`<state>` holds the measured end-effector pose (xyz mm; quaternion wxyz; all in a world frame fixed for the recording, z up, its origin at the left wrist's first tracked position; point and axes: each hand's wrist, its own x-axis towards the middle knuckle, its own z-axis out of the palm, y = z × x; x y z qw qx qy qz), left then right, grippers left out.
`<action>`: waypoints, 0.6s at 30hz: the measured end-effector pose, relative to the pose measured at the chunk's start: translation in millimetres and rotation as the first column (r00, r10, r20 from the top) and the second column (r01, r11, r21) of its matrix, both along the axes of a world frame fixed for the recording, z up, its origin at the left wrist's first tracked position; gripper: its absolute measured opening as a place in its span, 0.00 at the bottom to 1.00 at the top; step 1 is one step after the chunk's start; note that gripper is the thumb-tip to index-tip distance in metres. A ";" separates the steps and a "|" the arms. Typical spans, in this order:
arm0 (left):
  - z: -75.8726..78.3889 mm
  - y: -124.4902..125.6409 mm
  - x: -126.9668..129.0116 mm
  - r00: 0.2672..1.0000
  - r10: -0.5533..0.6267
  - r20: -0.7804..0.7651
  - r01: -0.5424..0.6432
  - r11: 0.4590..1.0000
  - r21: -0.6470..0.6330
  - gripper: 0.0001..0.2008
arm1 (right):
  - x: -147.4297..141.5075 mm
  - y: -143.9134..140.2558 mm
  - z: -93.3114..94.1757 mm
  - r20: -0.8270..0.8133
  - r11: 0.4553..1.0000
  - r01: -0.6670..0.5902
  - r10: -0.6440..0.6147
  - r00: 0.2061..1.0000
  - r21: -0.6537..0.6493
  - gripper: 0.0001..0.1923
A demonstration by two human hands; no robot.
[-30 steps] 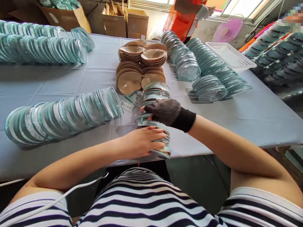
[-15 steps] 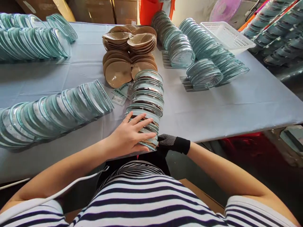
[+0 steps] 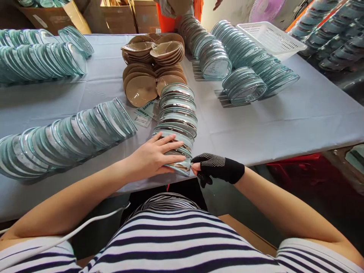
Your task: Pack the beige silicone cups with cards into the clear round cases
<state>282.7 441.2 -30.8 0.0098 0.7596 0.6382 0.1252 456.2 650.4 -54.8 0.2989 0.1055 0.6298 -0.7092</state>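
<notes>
- The row of clear cases (image 3: 176, 113) lies on the worktop (image 3: 284, 121), running from the near edge toward 12 o'clock; each case seems to hold a beige pad already.
- The left hand (image 3: 155, 157) lies flat and open on the near end of this row, fingers spread, pressing it together rather than gripping it.
- The right hand (image 3: 214, 168), in a black dotted glove, is at 3 o'clock of the row's near end; its fingertips pinch the edge of the nearest case, which hangs a little over the worktop edge.
- Judging from this, one row is filled and is now being gathered, so this part looks nearly done.
- Just beyond the row, at 12 o'clock, piles of loose beige pads (image 3: 155, 64) are not yet in cases, so a good share of work seems left.
- At 11 o'clock of the row lie small printed cards (image 3: 145, 112).
- Long rows of cases (image 3: 65, 136) lie at 9 o'clock, more rows (image 3: 244, 72) at 1 o'clock; whether they are filled I cannot tell.
- A white basket (image 3: 270, 38) stands at 1 o'clock, far back.
</notes>
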 end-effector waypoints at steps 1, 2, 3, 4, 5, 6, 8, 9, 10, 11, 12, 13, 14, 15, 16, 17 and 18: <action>-0.2 -0.1 0.2 1.000 -0.009 0.003 0.009 1.000 0.003 0.21 | -1.4 -1.6 5.0 -0.023 0.995 -0.043 0.045 0.999 0.094 0.23; -0.8 -0.4 1.2 1.000 -0.014 0.005 0.014 1.000 0.011 0.22 | -2.3 -3.8 9.7 -0.054 0.964 -0.089 0.106 0.993 0.252 0.21; -1.6 -1.1 3.1 1.000 -0.011 0.003 0.011 1.000 0.028 0.23 | -2.4 -6.7 13.9 -0.092 0.879 -0.121 0.184 0.979 0.462 0.19; -2.7 -2.2 6.0 1.000 -0.001 -0.002 0.001 0.998 0.064 0.23 | -1.9 -10.1 17.7 -0.123 0.721 -0.116 0.270 0.955 0.683 0.17; -4.1 -3.7 9.8 1.000 0.014 -0.009 -0.013 0.994 0.112 0.22 | -1.0 -13.8 21.0 -0.139 0.505 -0.067 0.359 0.923 0.861 0.14; -5.8 -5.7 14.3 0.999 0.031 -0.015 -0.027 0.985 0.173 0.20 | 0.3 -17.6 23.9 -0.137 0.280 0.007 0.446 0.884 0.960 0.13; -9.9 -10.2 24.5 0.997 0.072 -0.012 -0.065 0.954 0.294 0.16 | 2.4 -23.8 28.5 -0.112 -0.017 0.153 0.601 0.792 0.988 0.13; -12.2 -12.5 29.5 0.995 0.096 0.002 -0.091 0.936 0.340 0.14 | 2.7 -25.5 30.1 -0.110 -0.073 0.213 0.673 0.732 0.974 0.14; -14.4 -14.5 33.8 0.992 0.123 0.023 -0.122 0.921 0.371 0.14 | 2.5 -26.2 31.0 -0.122 -0.086 0.272 0.738 0.664 0.958 0.14; -16.6 -16.2 37.3 0.988 0.150 0.047 -0.156 0.906 0.393 0.14 | 1.8 -25.8 31.4 -0.156 -0.065 0.336 0.792 0.591 0.940 0.14; -18.7 -17.6 39.8 0.983 0.173 0.068 -0.185 0.892 0.412 0.14 | 0.7 -24.5 31.2 -0.204 -0.028 0.400 0.826 0.525 0.916 0.14; -20.6 -18.5 41.2 0.979 0.186 0.083 -0.203 0.881 0.428 0.14 | -0.9 -22.7 30.6 -0.260 0.018 0.461 0.845 0.467 0.887 0.14; -22.4 -19.1 41.8 0.979 0.187 0.088 -0.206 0.872 0.445 0.13 | -2.9 -20.7 29.7 -0.315 0.065 0.510 0.850 0.422 0.858 0.13; -24.1 -19.5 41.7 0.980 0.183 0.083 -0.200 0.865 0.460 0.12 | -5.6 -18.8 28.8 -0.370 0.112 0.549 0.845 0.387 0.828 0.13; -25.7 -19.7 41.2 0.982 0.176 0.069 -0.187 0.862 0.471 0.12 | -9.4 -17.4 28.1 -0.421 0.157 0.574 0.833 0.360 0.803 0.12; -27.1 -19.8 40.6 0.985 0.165 0.052 -0.170 0.861 0.480 0.11 | -14.6 -16.8 27.7 -0.470 0.203 0.592 0.815 0.339 0.780 0.12; -28.4 -19.7 40.1 0.988 0.149 0.035 -0.147 0.858 0.493 0.10 | -21.6 -16.9 27.7 -0.509 0.244 0.599 0.797 0.324 0.763 0.11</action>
